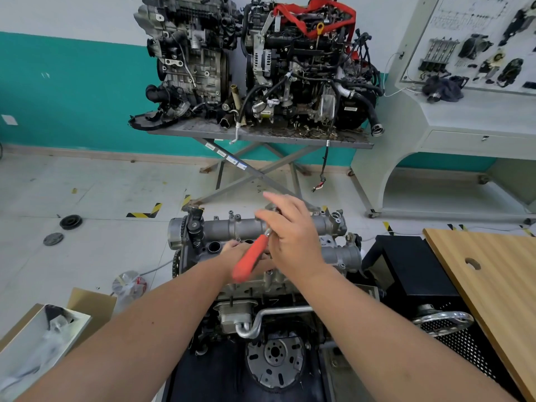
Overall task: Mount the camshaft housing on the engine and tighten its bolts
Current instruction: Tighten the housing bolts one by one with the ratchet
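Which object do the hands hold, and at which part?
The right hand pinches the metal head end of the red-handled ratchet wrench. Left hand's hold cannot be told.

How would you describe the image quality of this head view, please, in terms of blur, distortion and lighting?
Head view: wide-angle distortion bows the floor line and the white cabinet; the right hand and the red tool handle are motion-blurred, while the camshaft housing and the background engines are fairly sharp; lighting is even and soft, with no strong shadows or glare.
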A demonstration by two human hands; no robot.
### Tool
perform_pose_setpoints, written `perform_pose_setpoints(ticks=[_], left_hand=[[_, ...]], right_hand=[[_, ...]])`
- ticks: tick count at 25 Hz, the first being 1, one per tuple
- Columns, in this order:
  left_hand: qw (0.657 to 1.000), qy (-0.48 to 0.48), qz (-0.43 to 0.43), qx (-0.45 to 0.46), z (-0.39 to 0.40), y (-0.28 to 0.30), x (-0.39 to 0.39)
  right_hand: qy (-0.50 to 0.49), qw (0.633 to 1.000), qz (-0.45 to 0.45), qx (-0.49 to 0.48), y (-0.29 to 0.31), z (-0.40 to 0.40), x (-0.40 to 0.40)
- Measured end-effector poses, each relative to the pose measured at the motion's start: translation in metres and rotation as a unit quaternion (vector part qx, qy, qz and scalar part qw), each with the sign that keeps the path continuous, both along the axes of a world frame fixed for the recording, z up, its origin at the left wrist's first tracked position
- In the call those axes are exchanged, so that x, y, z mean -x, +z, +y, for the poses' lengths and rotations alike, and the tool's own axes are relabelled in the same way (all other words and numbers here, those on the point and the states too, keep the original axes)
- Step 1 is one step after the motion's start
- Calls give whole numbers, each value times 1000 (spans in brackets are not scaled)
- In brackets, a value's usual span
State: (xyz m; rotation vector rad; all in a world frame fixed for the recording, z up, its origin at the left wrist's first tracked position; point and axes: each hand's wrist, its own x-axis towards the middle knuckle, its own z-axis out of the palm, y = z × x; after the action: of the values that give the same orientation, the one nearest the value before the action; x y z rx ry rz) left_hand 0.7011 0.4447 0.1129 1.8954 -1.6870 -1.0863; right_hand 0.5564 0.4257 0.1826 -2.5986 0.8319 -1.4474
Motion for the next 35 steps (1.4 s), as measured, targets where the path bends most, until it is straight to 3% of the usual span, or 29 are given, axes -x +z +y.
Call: perform_pose_setpoints(ticks=[2, 5, 10, 12, 13, 15, 17, 19, 22, 25, 28, 32, 33, 35], left_hand=[[996, -48, -69, 17, 0, 4, 2], [971, -132, -201, 1, -5, 7, 6], [976, -140, -168, 9, -3, 3, 1], [977, -135, -163, 17, -3, 7, 3], [977, -134, -167, 17, -3, 8, 3], [975, -142, -173, 5, -3, 9, 3], [974, -144, -174, 6, -2, 11, 3], [974, -141, -178, 15, -2, 10, 3], [975, -143, -170, 10, -2, 10, 2], [975, -145, -170, 12, -3, 7, 3], [976, -134, -170, 16, -6, 2, 3], [980, -117, -156, 28, -6, -5, 1], [981, -115, -153, 28, -5, -4, 2], [980, -123, -154, 27, -4, -2, 4]], right_hand=[[-43, 991, 110, 56, 14, -5, 1], [-66, 958, 280, 10, 33, -5, 1], [-88, 936, 337, -48, 54, -9, -3], [-84, 930, 297, -197, 61, -12, -8], [-65, 922, 234, -302, 63, -12, -10], [-17, 863, 62, -501, 64, -9, -12], [18, 803, -51, -594, 67, -2, -14], [16, 808, -40, -588, 68, 0, -16], [-35, 873, 134, -468, 72, -4, -20], [-86, 901, 240, -350, 70, -5, -22], [-160, 911, 209, -318, 63, -5, -21], [-183, 890, 92, -407, 56, -3, -33], [-179, 891, 94, -407, 57, -3, -35], [-174, 905, 182, -344, 60, -6, -33]])
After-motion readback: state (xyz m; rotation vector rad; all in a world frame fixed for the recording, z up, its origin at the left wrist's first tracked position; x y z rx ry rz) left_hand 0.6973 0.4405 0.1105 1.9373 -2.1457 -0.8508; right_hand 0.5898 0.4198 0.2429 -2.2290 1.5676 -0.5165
